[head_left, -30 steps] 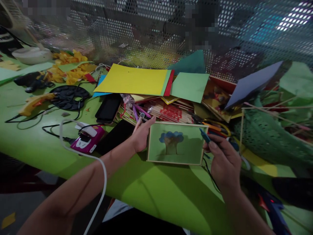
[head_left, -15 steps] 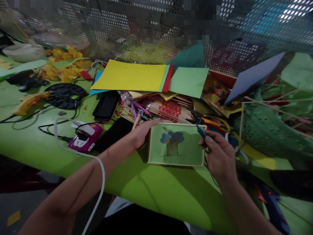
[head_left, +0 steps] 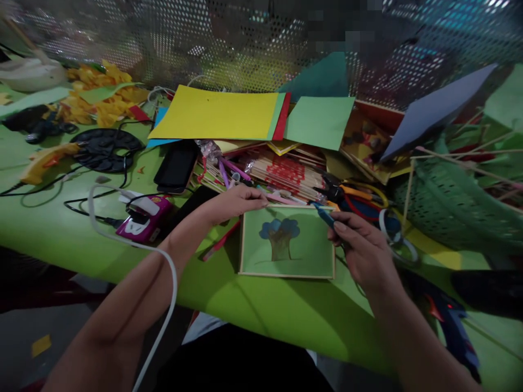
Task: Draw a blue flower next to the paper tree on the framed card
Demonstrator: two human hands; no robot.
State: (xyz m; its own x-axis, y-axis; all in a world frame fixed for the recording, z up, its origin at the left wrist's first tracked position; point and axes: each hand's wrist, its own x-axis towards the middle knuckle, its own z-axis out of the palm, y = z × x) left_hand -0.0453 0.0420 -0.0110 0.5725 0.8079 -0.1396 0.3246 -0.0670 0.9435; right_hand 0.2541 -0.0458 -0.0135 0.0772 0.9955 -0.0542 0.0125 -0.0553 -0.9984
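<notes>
- Your right hand point(head_left: 363, 239) is clamped on a blue crayon point(head_left: 324, 214), thumb and fingers pressed round it, and there's its tip, up by the one o'clock edge of the framed picture point(head_left: 288, 245).
- Over to your left hand point(head_left: 239, 200): fingers bent, tips together at the frame's ten o'clock corner; whether they grip the rim, you can't tell from here.
- And the framed picture itself, right between your hands on the green table point(head_left: 245, 302): a thin pale border, green backing, a brown trunk under a blue, lobed crown.
- Just off its nine o'clock side lies a red stick point(head_left: 220, 242), slanting close to your left forearm.
- Past the top edge, at twelve, a bundle of wooden sticks point(head_left: 281, 177) with red markings; at one o'clock, dark-jawed pliers point(head_left: 333, 188).
- Farther at eleven, a yellow sheet point(head_left: 216, 114) tops the paper pile, and a black phone point(head_left: 175, 166) lies out at ten.
- Wide at nine, a magenta-and-white power block point(head_left: 145, 220) with cords plugged in.
- Swing round to two o'clock for the green basket point(head_left: 461, 201), and down at four, a dark blue tool point(head_left: 453, 324) showing a small red light.
</notes>
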